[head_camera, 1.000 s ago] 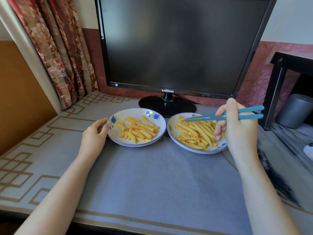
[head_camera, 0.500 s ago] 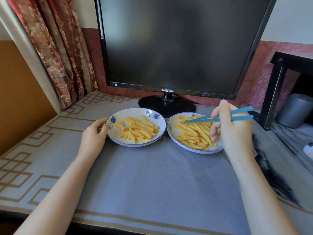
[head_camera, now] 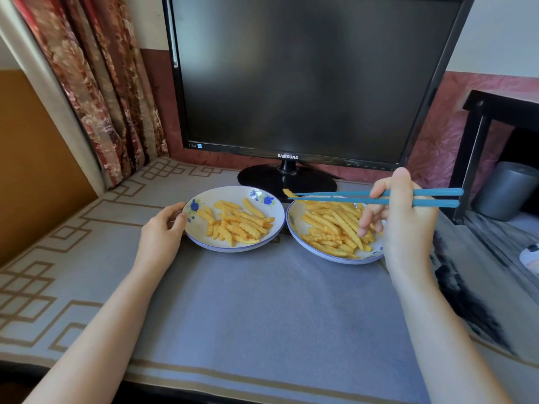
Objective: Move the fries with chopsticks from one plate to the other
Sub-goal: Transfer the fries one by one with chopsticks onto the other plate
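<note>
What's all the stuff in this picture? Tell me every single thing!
left plate: one, white with blue flowers, before monitor.
right plate: one, same pattern, beside it.
fries: many, yellow, heaped on both plates.
chopsticks: two, teal, pointing left.
lifted fry: one, yellow, pinched in chopstick tips above right plate's far rim.
monitor: one, black, at back.
curtain: one, red flowery, back left.
mat: one, grey with brown border, under plates.
bin: one, grey, far right.
left hand: one, holds left plate's rim.
right hand: one, holds chopsticks.
</note>
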